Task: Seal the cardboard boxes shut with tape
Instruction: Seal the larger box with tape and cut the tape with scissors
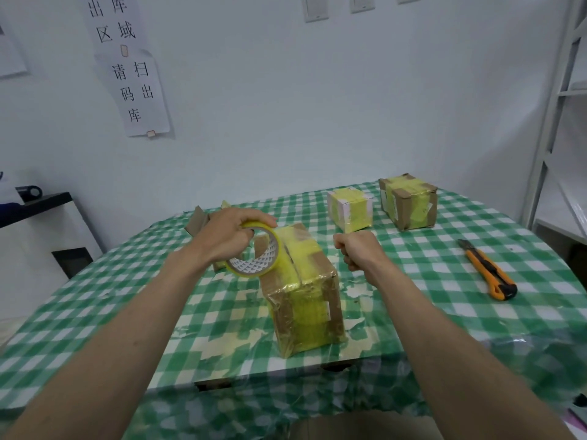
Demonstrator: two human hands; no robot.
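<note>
A cardboard box (305,300), wrapped in yellowish tape, stands in the middle of the checked table (127,296). My left hand (228,236) grips a roll of yellow tape (260,268) with its fingers through the core. It holds the roll just above the box's top left edge. My right hand (359,249) is curled to the right of the box top, thumb against fingers. A faint clear strip of tape seems to stretch from the roll across the box top to that pinch.
Two taped boxes stand at the back right, a small one (349,209) and a larger one (408,203). An open cardboard box (198,220) lies behind my left hand. An orange utility knife (489,271) lies on the right. A white shelf (559,122) stands at the right.
</note>
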